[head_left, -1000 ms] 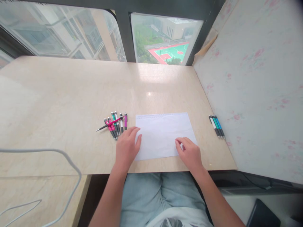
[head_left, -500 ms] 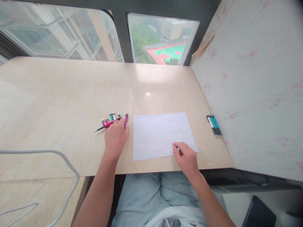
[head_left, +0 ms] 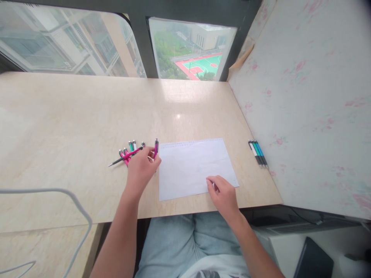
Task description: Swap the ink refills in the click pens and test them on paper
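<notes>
My left hand (head_left: 142,166) pinches a purple pen (head_left: 156,146) between thumb and fingers, near the left edge of a white sheet of paper (head_left: 188,166). The pen stands close to upright, its lower part hidden by the hand. Just left of that hand, a pink pen with a black grip (head_left: 127,155) lies slanted across several other pens, some pink, one green and one white; the hand covers part of the group. On the sheet's lower right corner rests my right hand (head_left: 223,195), its fingers curled in and no object visible in them.
Several pens (head_left: 257,153) in white, green and blue lie side by side by the wall at right. A grey cable (head_left: 58,190) curves over the table (head_left: 72,116) at lower left. A window stands behind the table.
My left hand has drawn the purple pen slightly right and away from the other pens, tilting it more upright. My right hand keeps its place on the paper. The whole view has shifted a little.
</notes>
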`<state>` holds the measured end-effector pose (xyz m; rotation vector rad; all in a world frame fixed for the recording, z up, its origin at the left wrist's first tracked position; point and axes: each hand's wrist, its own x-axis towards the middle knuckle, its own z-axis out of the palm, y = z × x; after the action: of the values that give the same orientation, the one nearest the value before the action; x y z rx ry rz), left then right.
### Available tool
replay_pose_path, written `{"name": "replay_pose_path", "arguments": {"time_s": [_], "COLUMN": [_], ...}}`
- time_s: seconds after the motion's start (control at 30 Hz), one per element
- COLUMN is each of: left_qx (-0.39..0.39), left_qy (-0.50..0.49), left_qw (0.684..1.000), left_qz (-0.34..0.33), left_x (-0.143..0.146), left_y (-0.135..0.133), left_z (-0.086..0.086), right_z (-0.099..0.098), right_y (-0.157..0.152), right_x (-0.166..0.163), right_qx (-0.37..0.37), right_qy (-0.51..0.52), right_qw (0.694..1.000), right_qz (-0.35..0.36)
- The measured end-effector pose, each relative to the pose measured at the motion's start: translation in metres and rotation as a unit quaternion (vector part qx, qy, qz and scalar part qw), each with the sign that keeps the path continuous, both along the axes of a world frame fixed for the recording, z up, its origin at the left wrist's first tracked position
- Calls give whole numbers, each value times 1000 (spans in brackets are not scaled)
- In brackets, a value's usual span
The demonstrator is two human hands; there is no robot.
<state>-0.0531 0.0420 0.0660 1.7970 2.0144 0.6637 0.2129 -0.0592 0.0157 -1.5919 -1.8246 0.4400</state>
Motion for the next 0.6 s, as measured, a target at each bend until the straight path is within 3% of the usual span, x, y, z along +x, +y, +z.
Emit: {"name": "replay_pose_path", "arguments": {"time_s": [0.07,0.1,0.17,0.27,0.4,0.5,0.6], "left_qx": [-19,-36,-72,-96,-119,-114,-111], "left_qy": [-178,-274,-423,-570,-648,-667,-675], "left_qw": [984,961,903,816,750,734,727], "left_qz": [4,6,5,18,47,56,68], "left_x": [3,6,15,34,55,65,69], "left_y": [-12,-18,-32,-49,-61,-65,-67], "left_z": [0,-1,-5,-13,-20,-23,-24], "right_z": [0,1,3,9,19,25,28], "right_y": [1,2,3,1,-3,-5,-5], "right_x": [-2,-4,-8,-15,-28,-38,-43], "right_qx": [-2,-7,-21,-57,-149,-199,-212], "right_qy": [8,17,40,101,244,333,369], "right_qw": [1000,1000,999,993,958,921,904], "right_qz": [3,5,8,8,17,36,39]}}
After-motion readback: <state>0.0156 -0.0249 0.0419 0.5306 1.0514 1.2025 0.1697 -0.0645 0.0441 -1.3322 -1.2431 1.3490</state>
